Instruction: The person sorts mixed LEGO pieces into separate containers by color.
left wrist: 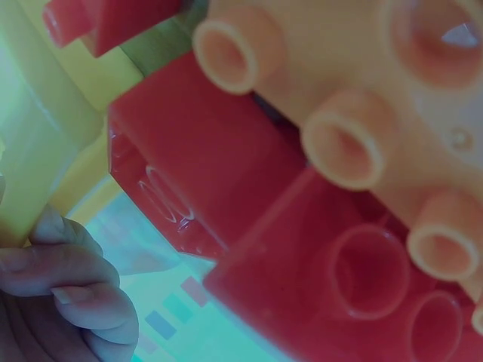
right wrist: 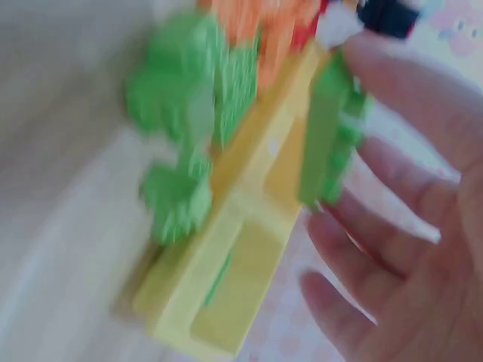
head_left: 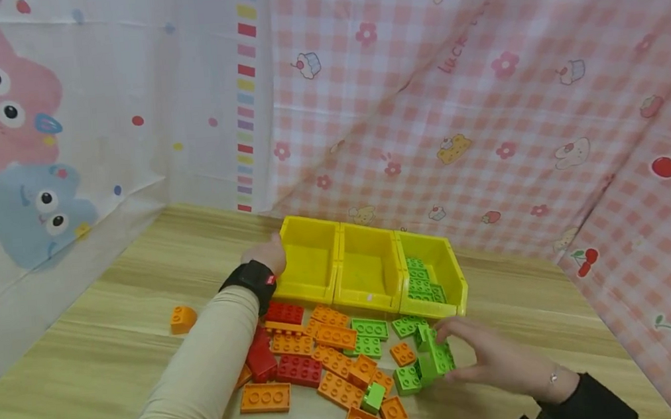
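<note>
The right hand [head_left: 492, 355] is pinching a green brick [head_left: 440, 355] between thumb and fingertips, just in front of the right-hand bin [head_left: 437, 274] of three yellow bins standing in a row on the desk [head_left: 115, 362]. That bin is already holding a few green bricks; the middle bin [head_left: 370, 266] and left bin [head_left: 310, 258] are looking bare inside. The left hand [head_left: 267, 255] is resting its fingers on the rim of the left bin; in the left wrist view two fingers [left wrist: 68, 279] are curling against the yellow wall, seemingly gripping it.

The green brick is probably light, stiff plastic, smooth enough to slip, and best taken across its flat sides below the studs, not by a corner.

The right wrist view is badly blurred, so the exact finger placement is hard to tell. The left arm is covering part of the pile of red bricks [head_left: 289, 366] and orange bricks [head_left: 335, 342]. Red brick faces are filling most of the left wrist view, close up
</note>
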Motion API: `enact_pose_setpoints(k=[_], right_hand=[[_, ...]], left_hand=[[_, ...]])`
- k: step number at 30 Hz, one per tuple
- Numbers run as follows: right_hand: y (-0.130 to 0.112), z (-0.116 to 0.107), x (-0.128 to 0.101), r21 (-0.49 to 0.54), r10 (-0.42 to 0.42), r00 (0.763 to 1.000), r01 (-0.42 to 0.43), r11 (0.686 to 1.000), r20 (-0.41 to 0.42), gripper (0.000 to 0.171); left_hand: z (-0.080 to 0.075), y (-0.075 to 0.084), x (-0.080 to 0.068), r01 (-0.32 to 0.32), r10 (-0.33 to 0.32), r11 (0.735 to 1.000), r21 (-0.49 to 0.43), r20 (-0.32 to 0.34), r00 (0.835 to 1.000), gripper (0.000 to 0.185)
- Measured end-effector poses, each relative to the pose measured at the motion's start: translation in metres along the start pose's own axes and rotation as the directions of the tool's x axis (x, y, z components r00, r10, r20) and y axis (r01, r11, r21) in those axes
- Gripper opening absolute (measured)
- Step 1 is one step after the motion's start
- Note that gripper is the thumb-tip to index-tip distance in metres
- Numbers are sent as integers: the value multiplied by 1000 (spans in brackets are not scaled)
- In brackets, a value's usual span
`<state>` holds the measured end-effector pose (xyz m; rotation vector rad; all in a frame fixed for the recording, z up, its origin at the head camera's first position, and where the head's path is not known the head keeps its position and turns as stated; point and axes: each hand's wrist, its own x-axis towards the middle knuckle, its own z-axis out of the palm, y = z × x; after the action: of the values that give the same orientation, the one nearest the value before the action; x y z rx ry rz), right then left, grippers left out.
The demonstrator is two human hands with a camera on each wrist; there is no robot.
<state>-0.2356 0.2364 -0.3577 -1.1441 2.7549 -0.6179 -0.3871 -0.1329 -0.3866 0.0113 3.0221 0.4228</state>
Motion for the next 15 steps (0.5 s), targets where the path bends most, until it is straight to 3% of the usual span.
enact_pose_setpoints(k=[3,6,10,15], right_hand=[[21,-8,14,-100,66,987,-81,992,-144,40],[43,-10,28,-218,96,959,-157,963,-268,42],[66,-11,46,-301,81,936,-192,934,-343,43],[82,-13,65,-354,83,937,-209,911,-340,42]], left_hand=[[1,-1,2,9,-9,1000,-1,-15,1000,49],[3,-3,4,17,-17,1000,-3,-27,999,48],[3,-2,2,17,-17,1000,-8,-36,999,49],[0,1,-5,4,-4,1000,-8,-34,999,48]])
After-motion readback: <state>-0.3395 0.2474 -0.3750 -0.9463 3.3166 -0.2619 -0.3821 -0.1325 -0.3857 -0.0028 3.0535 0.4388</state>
